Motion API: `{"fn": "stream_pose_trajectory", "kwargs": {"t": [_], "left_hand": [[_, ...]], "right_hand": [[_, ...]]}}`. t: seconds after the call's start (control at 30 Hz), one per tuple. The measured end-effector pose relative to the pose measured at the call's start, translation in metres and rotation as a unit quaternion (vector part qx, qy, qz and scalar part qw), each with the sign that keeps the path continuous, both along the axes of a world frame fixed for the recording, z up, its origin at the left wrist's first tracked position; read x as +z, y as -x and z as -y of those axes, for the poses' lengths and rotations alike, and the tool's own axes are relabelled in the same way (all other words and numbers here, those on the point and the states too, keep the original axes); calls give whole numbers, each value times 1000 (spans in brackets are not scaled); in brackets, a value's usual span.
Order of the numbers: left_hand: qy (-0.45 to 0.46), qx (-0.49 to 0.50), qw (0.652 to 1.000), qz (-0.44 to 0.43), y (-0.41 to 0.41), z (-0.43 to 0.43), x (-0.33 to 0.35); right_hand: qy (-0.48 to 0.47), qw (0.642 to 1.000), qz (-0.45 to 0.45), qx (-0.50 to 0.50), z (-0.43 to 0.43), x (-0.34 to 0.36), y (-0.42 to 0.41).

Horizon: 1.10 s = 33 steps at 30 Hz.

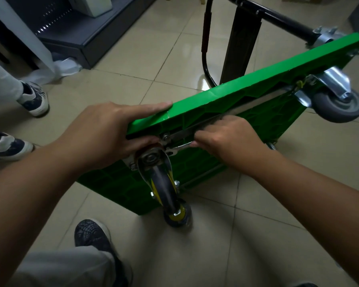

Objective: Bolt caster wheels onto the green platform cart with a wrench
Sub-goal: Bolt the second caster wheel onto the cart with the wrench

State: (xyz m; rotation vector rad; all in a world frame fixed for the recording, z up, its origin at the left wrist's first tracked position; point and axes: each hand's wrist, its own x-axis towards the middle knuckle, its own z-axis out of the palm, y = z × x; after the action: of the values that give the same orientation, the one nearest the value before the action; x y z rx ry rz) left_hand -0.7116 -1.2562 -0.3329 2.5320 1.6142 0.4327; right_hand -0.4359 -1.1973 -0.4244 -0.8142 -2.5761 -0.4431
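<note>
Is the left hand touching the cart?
Touching. The head view shows the left hand clasping the edge of the cart, with its fingers flat along the top and its thumb underneath.

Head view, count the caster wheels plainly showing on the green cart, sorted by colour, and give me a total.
Yellow-hubbed wheels: 2, upper and lower
Grey wheel: 1
Total: 3 on the green cart
The metal bracket past the cart's far edge shows no wheel, so it is not counted.
</note>
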Motion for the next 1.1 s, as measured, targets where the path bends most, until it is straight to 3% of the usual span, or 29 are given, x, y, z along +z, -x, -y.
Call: {"fn": "stream_pose_trajectory", "kwargs": {"t": [0.23, 0.3, 0.37, 0.4, 0.43, 0.5, 0.53, 0.57, 0.6, 0.67, 0.73, 0.83, 0.93, 1.1], "left_hand": [[13, 6, 1000, -14, 1, 0, -2], [11, 5, 1000, -14, 1, 0, -3], [6, 10, 1000, -12, 1, 0, -4], [4, 13, 1000, -12, 1, 0, -4], [2, 15, 1000, -11, 0, 0, -5], [-3, 16, 1000, -7, 0, 0, -4], [-2, 15, 1000, -8, 0, 0, -5], [0, 13, 1000, -10, 0, 0, -5], [-2, 11, 1000, -11, 1, 0, -5], [-12, 9, 1000, -11, 1, -1, -6], [-28, 5, 1000, -10, 0, -2, -6], [-31, -3, 999, -19, -1, -6, -6], [-29, -2, 999, -24, -6, -14, -5], [-40, 3, 999, -28, -27, -30, -5]], "right_hand": [[68, 988, -107, -86, 20, -47, 11], [140, 970, -151, -129, 34, -65, 18], [261, 922, -215, -187, 53, -86, 36], [354, 874, -262, -205, 66, -88, 49], [466, 798, -326, -198, 79, -91, 64], [658, 568, -474, -143, 98, -85, 94], [709, 469, -512, -124, 104, -82, 102], [728, 438, -515, -116, 108, -80, 103], [719, 489, -477, -129, 111, -78, 97], [642, 649, -380, -149, 115, -80, 70], [557, 779, -241, -155, 103, -70, 27], [426, 890, -15, -163, 71, -32, -31], [280, 954, -1, -104, 48, 4, -62], [138, 989, -48, -33, 26, 14, -53]]}}
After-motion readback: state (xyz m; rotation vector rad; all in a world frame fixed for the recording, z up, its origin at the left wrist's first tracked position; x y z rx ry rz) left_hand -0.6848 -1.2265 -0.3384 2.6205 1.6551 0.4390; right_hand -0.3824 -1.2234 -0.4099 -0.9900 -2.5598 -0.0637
